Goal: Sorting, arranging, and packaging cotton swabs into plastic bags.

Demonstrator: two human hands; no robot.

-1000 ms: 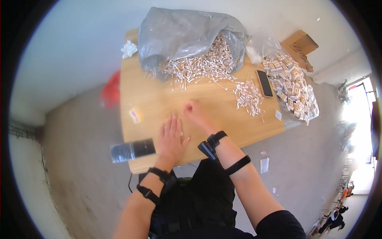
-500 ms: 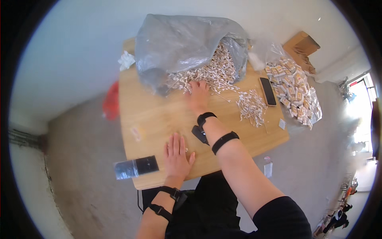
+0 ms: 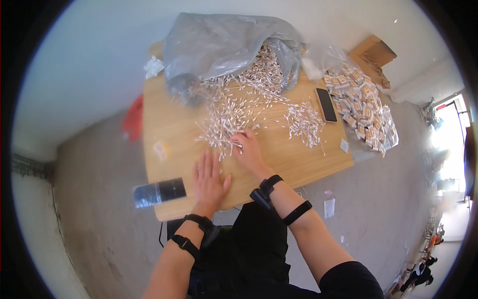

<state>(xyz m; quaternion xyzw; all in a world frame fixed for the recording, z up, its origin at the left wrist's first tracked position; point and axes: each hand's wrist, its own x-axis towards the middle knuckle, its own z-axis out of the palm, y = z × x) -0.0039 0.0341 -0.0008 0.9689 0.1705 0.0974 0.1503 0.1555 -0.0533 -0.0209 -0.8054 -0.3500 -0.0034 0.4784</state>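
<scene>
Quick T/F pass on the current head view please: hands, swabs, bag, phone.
1. The right hand is at the loose swabs on the table. True.
2. The left hand is inside the grey plastic bag. False: it is palm down at the table's near side, well short of the bag.
3. The phone lies between the small swab pile and the heap of small packs. True.
4. The grey plastic bag is sealed shut. False: its mouth is open, with swabs spilling out.
5. Both forearms wear black straps. True.
6. The red item sits on the table. False: it is beyond the table's left edge.
</scene>
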